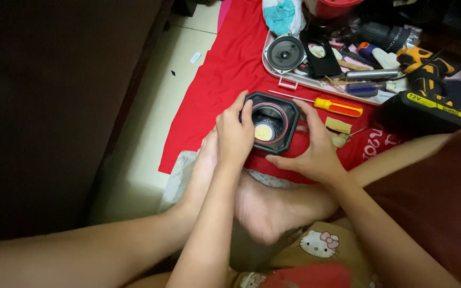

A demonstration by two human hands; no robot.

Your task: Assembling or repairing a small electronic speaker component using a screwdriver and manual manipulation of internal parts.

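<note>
Red cloth point(214, 90) covers pale floor tiles, with a dark wall at nine o'clock. At centre, a black speaker frame point(271, 122) rests on the cloth. Left hand point(235, 133) grips its near-left rim, fingers curled over the edge; right hand point(313, 146) cups its right side, fingers spread. A yellow-handled screwdriver point(332, 105) lies at one o'clock, before a white tray point(289, 80) of parts and a cordless drill point(428, 90).

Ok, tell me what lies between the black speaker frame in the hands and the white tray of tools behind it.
In the head view, a screwdriver with a yellow and orange handle lies on the red cloth between the speaker frame and the tray.
</note>
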